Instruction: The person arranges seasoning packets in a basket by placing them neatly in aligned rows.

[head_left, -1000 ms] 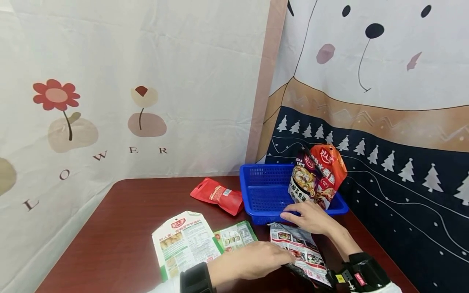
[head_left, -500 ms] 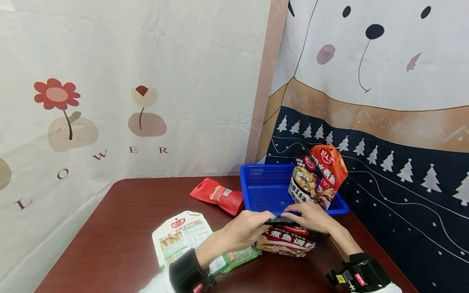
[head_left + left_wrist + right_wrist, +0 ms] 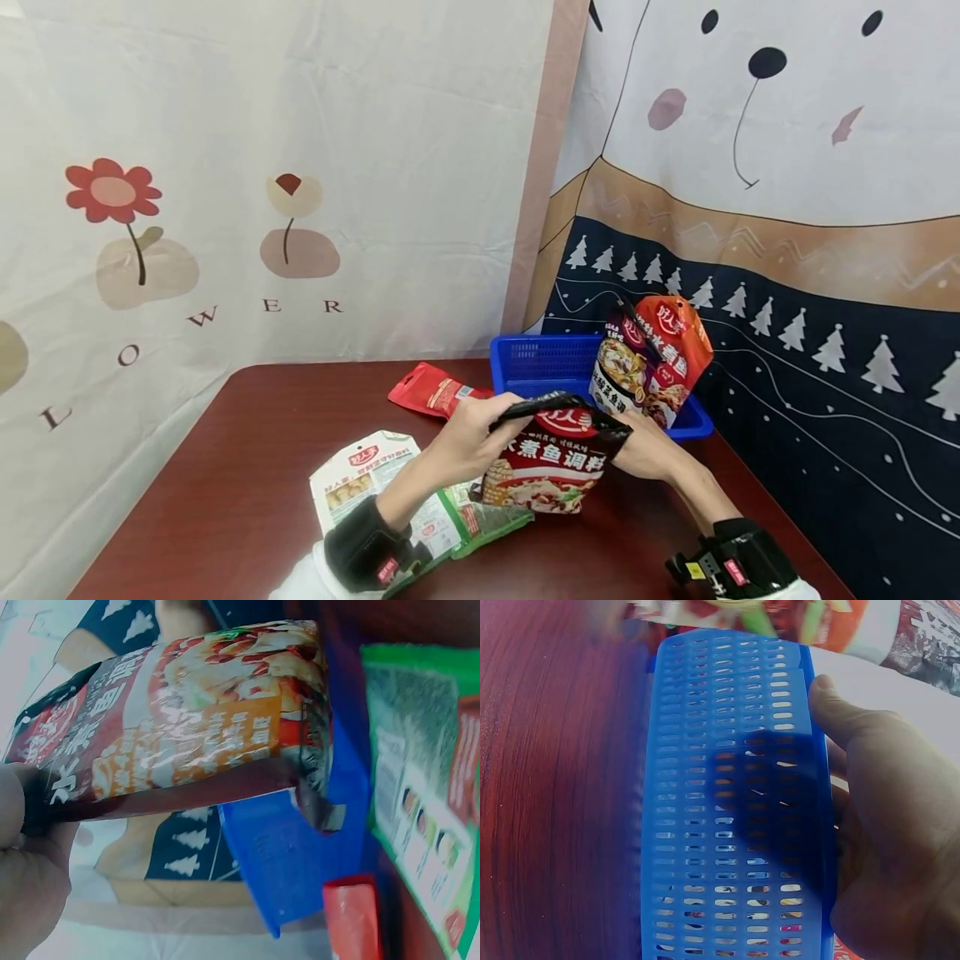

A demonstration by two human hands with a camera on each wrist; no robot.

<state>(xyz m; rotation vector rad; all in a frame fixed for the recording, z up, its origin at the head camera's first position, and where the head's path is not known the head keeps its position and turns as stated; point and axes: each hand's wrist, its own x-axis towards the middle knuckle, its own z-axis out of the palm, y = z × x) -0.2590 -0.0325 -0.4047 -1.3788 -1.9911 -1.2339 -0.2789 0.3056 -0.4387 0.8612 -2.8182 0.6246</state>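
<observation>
My left hand (image 3: 467,440) grips the top edge of a black-and-red fish seasoning packet (image 3: 547,467), raised off the table in front of the basket. In the left wrist view the packet (image 3: 187,720) shows its printed front, with thumb and fingers pinching its black top end. My right hand (image 3: 648,454) holds the near rim of a blue plastic basket (image 3: 525,358); the packet hides its fingertips in the head view. The right wrist view has the thumb of that hand (image 3: 900,817) at the rim, other fingers going behind it, beside the slotted basket wall (image 3: 735,780).
Inside the basket's right part stand a dark packet (image 3: 618,367) and an orange-red packet (image 3: 678,342). A red packet (image 3: 427,390) lies left of the basket. Nearer me, a white-and-green packet (image 3: 352,483) overlaps a green one (image 3: 491,523). A printed curtain (image 3: 825,350) hangs behind.
My left hand has picked the black-and-red packet up off the table, turned its printed front towards me and raised it before the basket. My right hand has stayed at the rim.
</observation>
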